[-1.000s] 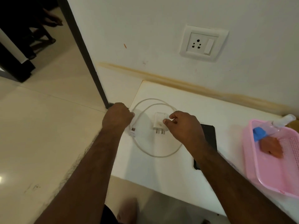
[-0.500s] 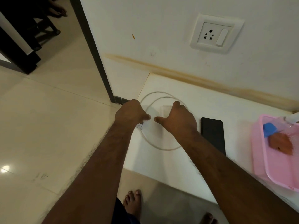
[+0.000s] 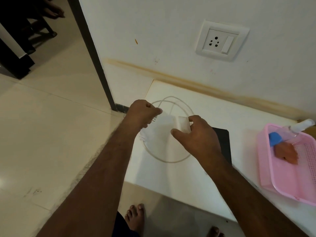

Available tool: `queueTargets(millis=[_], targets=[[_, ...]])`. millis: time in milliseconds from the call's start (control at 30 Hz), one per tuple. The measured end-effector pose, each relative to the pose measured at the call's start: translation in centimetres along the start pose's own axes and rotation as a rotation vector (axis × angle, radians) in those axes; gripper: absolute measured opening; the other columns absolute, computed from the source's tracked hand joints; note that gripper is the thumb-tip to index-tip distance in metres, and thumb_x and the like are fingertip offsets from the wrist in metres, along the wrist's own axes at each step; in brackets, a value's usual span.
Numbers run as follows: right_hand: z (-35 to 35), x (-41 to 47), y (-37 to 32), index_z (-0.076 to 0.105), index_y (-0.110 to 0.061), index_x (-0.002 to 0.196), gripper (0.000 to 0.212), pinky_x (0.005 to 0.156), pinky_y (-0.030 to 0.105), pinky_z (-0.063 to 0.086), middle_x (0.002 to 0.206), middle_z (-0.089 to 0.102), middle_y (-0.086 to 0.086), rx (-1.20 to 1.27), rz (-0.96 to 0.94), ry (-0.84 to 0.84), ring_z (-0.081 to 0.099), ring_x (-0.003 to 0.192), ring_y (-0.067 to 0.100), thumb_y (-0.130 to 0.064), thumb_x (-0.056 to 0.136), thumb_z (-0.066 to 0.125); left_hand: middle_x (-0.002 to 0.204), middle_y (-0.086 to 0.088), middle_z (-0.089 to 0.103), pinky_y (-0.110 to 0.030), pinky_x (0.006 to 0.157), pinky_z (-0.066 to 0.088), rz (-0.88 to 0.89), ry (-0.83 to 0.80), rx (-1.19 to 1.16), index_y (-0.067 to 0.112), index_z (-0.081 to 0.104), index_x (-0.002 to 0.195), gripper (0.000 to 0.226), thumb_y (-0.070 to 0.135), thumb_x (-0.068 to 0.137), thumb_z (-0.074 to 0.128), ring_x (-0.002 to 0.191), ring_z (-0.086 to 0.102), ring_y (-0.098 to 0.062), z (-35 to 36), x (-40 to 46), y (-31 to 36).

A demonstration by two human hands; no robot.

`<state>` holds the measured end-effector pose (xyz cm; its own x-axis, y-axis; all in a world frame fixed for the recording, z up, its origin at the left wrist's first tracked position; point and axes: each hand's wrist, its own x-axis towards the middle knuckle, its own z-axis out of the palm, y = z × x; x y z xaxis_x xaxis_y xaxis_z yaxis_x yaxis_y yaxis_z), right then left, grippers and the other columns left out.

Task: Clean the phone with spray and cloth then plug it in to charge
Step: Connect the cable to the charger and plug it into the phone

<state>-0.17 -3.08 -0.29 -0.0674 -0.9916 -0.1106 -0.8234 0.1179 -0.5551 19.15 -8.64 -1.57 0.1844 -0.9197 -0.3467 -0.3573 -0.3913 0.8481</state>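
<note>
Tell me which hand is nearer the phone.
Right. The right hand grips the charger adapter just beside the phone; the left hand holds the cable farther away.

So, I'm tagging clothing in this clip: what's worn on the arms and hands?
Nothing: the left hand and right hand are bare, with no gloves, rings, watch or bands showing. Both forearms are bare too, with no sleeves in view.
</note>
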Motion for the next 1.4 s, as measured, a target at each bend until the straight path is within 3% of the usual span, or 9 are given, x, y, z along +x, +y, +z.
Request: queueTargets(millis=[167, 300, 433, 533, 667, 833, 1000, 1167, 1400], targets=[[-2.9, -2.9, 1.8, 0.054, -0.036, 0.118, 0.064, 0.056, 0.013, 0.042, 0.098, 0.064, -0.016, 0.149, -0.008, 0.064, 0.061, 0.078, -0.003, -0.071, 0.066, 0.067, 0.069, -0.001, 0.07, -0.024, 0.046, 0.047, 0.082, -0.091, -0.351, 0.013, 0.062, 0.081, 0.027, 0.03, 0.08, 0.082, 0.052, 0.058, -0.011, 0.1, -0.7, 1.0], [-4.7, -4.7, 3.5, 0.049, -0.043, 0.114, 0.057, 0.042, 0.004, 0.041, 0.107, 0.062, -0.013, 0.244, -0.013, 0.098, 0.061, 0.081, -0.002, -0.068, 0.068, 0.072, 0.078, -0.009, 0.07, -0.027, 0.052, 0.052, 0.047, -0.237, -0.56, 0.012, 0.058, 0.088, 0.022, 0.017, 0.084, 0.079, 0.056, 0.059, -0.018, 0.0, -1.1, 1.5], [-5.2, -6.1, 3.9, 0.043, -0.053, 0.117, 0.064, 0.064, 0.013, 0.054, 0.113, 0.057, -0.026, 0.324, -0.065, 0.066, 0.059, 0.095, -0.007, -0.073, 0.062, 0.069, 0.081, -0.012, 0.067, -0.03, 0.059, 0.056, 0.059, -0.415, -0.68, 0.011, 0.058, 0.101, 0.024, 0.004, 0.085, 0.074, 0.064, 0.062, -0.022, 0.4, -2.0, 2.4], [-4.9, -6.7, 4.1, 0.048, -0.047, 0.121, 0.066, 0.067, 0.022, 0.059, 0.119, 0.057, -0.024, 0.411, -0.099, 0.04, 0.06, 0.103, 0.0, -0.071, 0.063, 0.069, 0.083, -0.009, 0.068, -0.033, 0.065, 0.058, 0.119, -0.478, -0.697, 0.014, 0.061, 0.107, 0.037, 0.011, 0.076, 0.08, 0.07, 0.065, -0.024, 1.0, -3.0, 3.6], [-4.5, -6.2, 3.6, 0.05, -0.056, 0.113, 0.056, 0.068, 0.009, 0.051, 0.121, 0.061, -0.017, 0.549, -0.162, 0.07, 0.06, 0.103, -0.003, -0.037, 0.071, 0.084, 0.08, -0.005, 0.066, -0.033, 0.071, 0.059, 0.251, -0.485, -0.642, 0.017, 0.069, 0.096, 0.028, 0.015, 0.073, 0.085, 0.074, 0.066, -0.022, 2.2, -4.5, 5.4], [-4.8, -5.3, 3.9, 0.053, -0.048, 0.119, 0.06, 0.073, 0.012, 0.052, 0.123, 0.061, -0.008, 0.624, -0.166, 0.081, 0.062, 0.104, 0.004, -0.045, 0.066, 0.081, 0.081, -0.006, 0.071, -0.029, 0.071, 0.057, 0.371, -0.481, -0.627, 0.013, 0.075, 0.088, 0.009, 0.013, 0.079, 0.078, 0.076, 0.068, -0.021, 4.5, -7.3, 6.8], [-5.8, -5.1, 4.8, 0.053, -0.046, 0.118, 0.059, 0.076, 0.014, 0.053, 0.115, 0.064, -0.02, 0.673, -0.206, 0.155, 0.064, 0.103, 0.003, -0.033, 0.07, 0.085, 0.087, -0.006, 0.073, -0.028, 0.069, 0.055, 0.362, -0.488, -0.745, 0.016, 0.075, 0.089, 0.013, 0.021, 0.078, 0.077, 0.079, 0.068, -0.019, 5.9, -9.0, 7.8], [-7.0, -4.8, 5.0, 0.05, -0.054, 0.115, 0.06, 0.073, 0.015, 0.054, 0.114, 0.061, -0.028, 0.676, -0.226, 0.237, 0.062, 0.102, 0.003, -0.037, 0.07, 0.085, 0.091, -0.003, 0.073, -0.03, 0.071, 0.054, 0.298, -0.458, -0.813, 0.02, 0.077, 0.091, 0.014, 0.025, 0.078, 0.077, 0.078, 0.066, -0.018, 6.6, -9.4, 8.5], [-8.2, -4.7, 5.1, 0.052, -0.056, 0.112, 0.058, 0.074, 0.017, 0.053, 0.112, 0.063, -0.024, 0.706, -0.307, 0.316, 0.063, 0.104, 0.007, -0.032, 0.071, 0.085, 0.092, -0.001, 0.073, -0.029, 0.074, 0.055, 0.232, -0.461, -0.884, 0.021, 0.076, 0.091, 0.017, 0.03, 0.077, 0.077, 0.079, 0.066, -0.016, 8.3, -9.7, 9.0]])
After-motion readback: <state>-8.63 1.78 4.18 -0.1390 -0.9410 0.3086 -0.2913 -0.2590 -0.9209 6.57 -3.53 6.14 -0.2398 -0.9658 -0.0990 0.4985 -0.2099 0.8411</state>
